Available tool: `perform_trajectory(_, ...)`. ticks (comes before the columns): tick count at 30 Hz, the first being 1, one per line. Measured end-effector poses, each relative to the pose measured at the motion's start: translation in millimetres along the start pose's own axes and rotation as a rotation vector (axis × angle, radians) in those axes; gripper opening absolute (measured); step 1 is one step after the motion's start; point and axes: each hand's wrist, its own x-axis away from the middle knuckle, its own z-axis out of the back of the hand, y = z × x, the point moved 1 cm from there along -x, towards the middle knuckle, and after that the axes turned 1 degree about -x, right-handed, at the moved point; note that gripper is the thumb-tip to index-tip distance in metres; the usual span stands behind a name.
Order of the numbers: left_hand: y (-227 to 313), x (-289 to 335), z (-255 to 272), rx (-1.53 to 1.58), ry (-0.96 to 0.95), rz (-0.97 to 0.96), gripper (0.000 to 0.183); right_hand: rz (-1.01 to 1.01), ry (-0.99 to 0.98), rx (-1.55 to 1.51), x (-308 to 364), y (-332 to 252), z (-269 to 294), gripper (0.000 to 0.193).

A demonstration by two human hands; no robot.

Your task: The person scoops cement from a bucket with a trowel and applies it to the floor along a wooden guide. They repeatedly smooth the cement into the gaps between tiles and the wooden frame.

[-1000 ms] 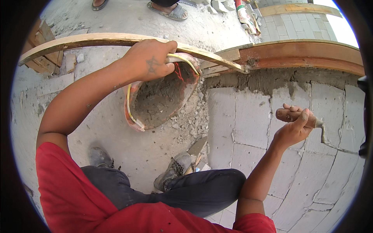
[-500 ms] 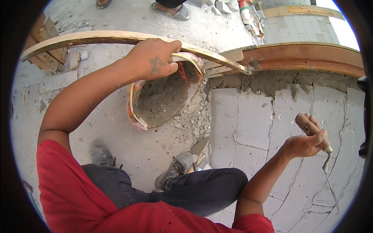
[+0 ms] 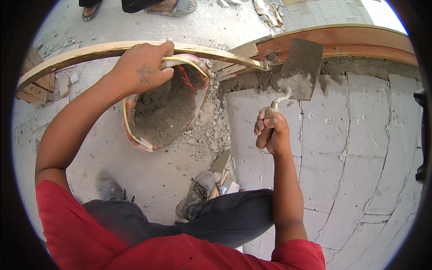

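Observation:
My left hand [image 3: 146, 67] is closed on the handle of a bucket [image 3: 204, 96], which tilts so that its mouth faces me. Wet grey mortar [image 3: 162, 110] coats the inside of it. In my right hand [image 3: 275, 130] is the wooden handle of a trowel [image 3: 302, 67], fingers wrapped round it. Its broad flat blade points away from me, over the mortar strip [image 3: 333, 72] along the wall blocks' far edge. Some mortar clings to the blade near its neck.
A long wooden strip [image 3: 99, 47] crosses beyond the bucket and meets a reddish board [image 3: 369, 42]. Pale blocks [image 3: 324, 180] lie on my right. Another trowel blade [image 3: 220, 162] rests by my boot [image 3: 198, 191]. A person's sandalled feet [image 3: 173, 7] stand at the far side.
My right hand has swung the trowel from the far right, blade toward me, to the mortar strip, blade pointing away. The left hand keeps hold of the bucket, and the view has shifted.

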Motion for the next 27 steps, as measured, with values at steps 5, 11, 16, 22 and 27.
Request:
perform_trajectory(5,0,3,3,0.004,0.013,-0.015,0.034,-0.045,-0.009,0.043,3,-8,-13,0.022)
perform_trajectory(11,-4,2,-1,-0.007,0.041,-0.047,0.035,0.031,-0.030,0.204,5,-13,-11,0.019)
perform_trajectory(16,-1,3,1,0.005,0.016,-0.031,0.034,-0.120,0.298,0.501,-15,8,-19,0.029)
perform_trajectory(22,-4,4,1,-0.002,0.028,-0.031,0.034,0.275,0.418,0.307,-4,-53,-35,0.045)
perform_trajectory(27,-5,3,-1,0.012,0.033,-0.057,0.034,1.061,0.584,0.096,-7,-69,-35,0.065)
